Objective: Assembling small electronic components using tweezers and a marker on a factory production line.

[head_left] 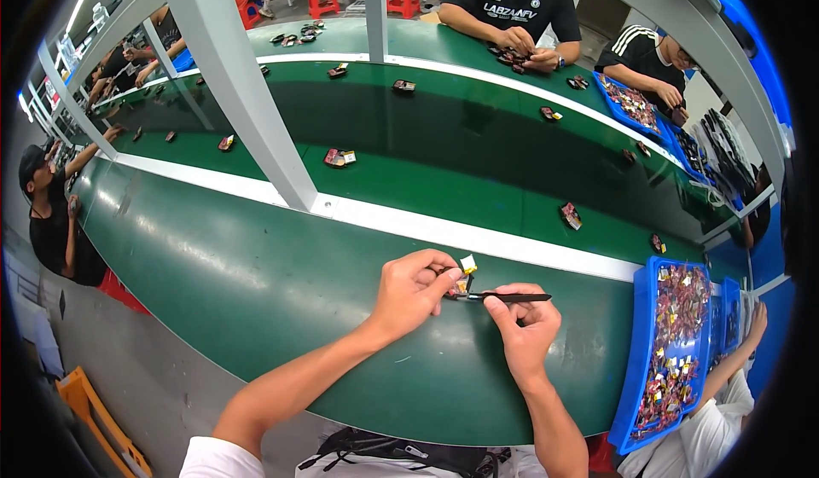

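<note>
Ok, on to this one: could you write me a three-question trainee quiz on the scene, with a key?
1. Which hand holds the thin black tool?

2. True or false: the large parts tray at the person's right is red.

3. What is the left hand doing?
A) lying flat on the table
B) pinching a small part
C) reaching into the tray

Key:
1. The right hand.
2. False; it is blue.
3. B
</note>
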